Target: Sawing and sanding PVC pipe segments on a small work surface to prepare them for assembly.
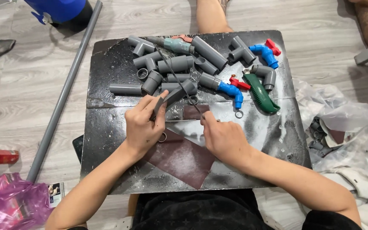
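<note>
Near the middle of the dark board (107,140), a short grey pipe piece (173,96) is gripped by the fingers of the left hand (143,125). A strip of brown sandpaper (194,111) is pinched by the right hand (224,138). Grey pipe fittings (171,64) are piled along the far edge, with a green brush (260,93) toward the right edge.

Counted on the black board (107,140): two blue valves (231,90) with red handles, one green-handled saw (260,94), one long grey pipe (62,91) (on the floor), grey fittings (175,64) over ten.
</note>
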